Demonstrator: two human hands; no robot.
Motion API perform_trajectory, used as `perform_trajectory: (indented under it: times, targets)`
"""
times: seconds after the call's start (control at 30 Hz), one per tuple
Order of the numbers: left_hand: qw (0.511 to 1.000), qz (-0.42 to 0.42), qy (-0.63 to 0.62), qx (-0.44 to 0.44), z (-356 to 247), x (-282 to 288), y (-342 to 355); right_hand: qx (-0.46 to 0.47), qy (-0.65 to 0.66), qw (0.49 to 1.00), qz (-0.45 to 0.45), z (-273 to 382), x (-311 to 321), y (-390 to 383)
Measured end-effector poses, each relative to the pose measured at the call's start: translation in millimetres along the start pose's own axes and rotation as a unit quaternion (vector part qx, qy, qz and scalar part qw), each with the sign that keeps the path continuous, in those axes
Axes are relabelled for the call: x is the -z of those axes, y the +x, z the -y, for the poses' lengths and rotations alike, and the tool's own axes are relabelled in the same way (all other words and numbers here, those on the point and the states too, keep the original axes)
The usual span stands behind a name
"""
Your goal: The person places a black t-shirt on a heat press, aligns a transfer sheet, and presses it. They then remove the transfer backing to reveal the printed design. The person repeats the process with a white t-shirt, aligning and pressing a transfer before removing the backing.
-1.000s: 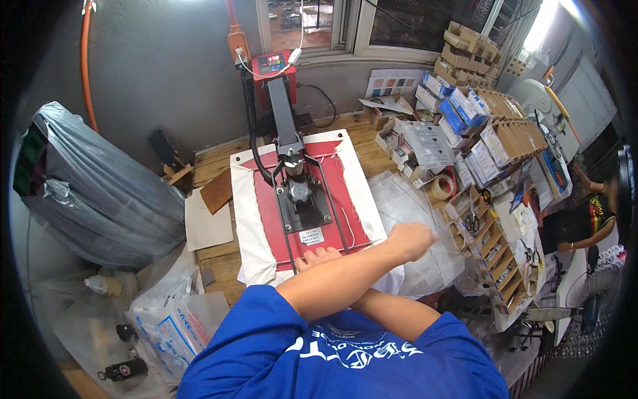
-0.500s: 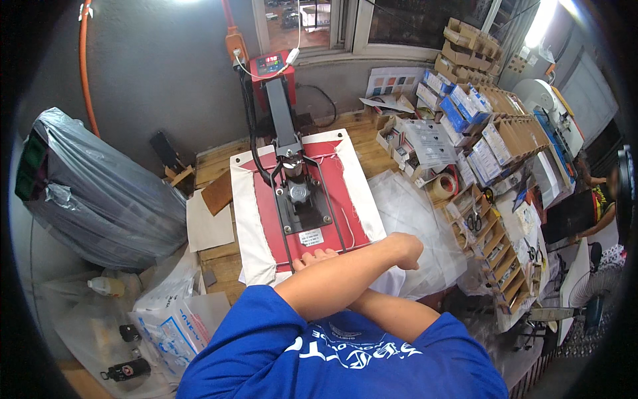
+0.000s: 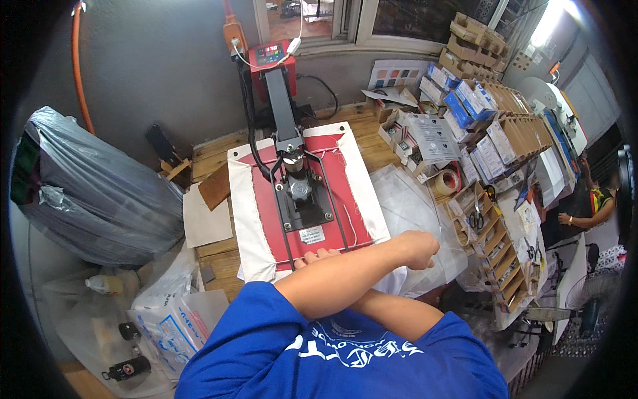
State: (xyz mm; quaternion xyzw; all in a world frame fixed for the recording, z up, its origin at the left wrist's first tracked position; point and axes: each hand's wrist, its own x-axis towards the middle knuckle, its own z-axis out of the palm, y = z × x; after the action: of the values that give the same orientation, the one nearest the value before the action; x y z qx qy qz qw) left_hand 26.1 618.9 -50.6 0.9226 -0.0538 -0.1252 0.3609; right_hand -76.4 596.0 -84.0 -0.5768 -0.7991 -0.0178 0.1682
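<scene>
My forearms cross, the left lying over the right. My right hand (image 3: pixel 318 257) reaches out at the left of the crossing, its fingers curled over the front bar of the heat press handle (image 3: pixel 342 226); its palm is hidden behind my left forearm. My left hand (image 3: pixel 420 250) is a closed fist to the right of the press, above clear plastic sheets (image 3: pixel 415 219), with nothing seen in it. The heat press (image 3: pixel 282 110) has a red plate (image 3: pixel 266 213) beneath its dark bars. White fabric (image 3: pixel 246 226) sticks out around that plate.
A plastic-covered object (image 3: pixel 113 193) stands at left. Cardboard (image 3: pixel 206 223) lies beside the press. Small boxes (image 3: pixel 472 100), a tape roll (image 3: pixel 447 181) and a divided wooden tray (image 3: pixel 495 253) holding scissors (image 3: pixel 476 219) fill the right. Another person's arm (image 3: pixel 591 219) shows at far right.
My left fist has shifted slightly right. My right hand stays at the press handle. The view has tilted a little, and the other person's arm at far right has moved.
</scene>
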Motion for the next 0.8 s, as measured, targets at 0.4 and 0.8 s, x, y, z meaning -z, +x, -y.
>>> perform_trajectory:
  times: [0.4, 0.8]
  targets:
    - [0.997, 0.035, 0.070, 0.019, 0.5, -0.5, -1.7, -0.014, 0.045, 0.998, 0.029, -1.6, 5.3, 6.4]
    - [0.995, 0.041, 0.087, 0.029, 5.2, -4.8, 0.6, -0.003, 0.040, 0.999, 0.005, -4.2, 6.1, 4.8]
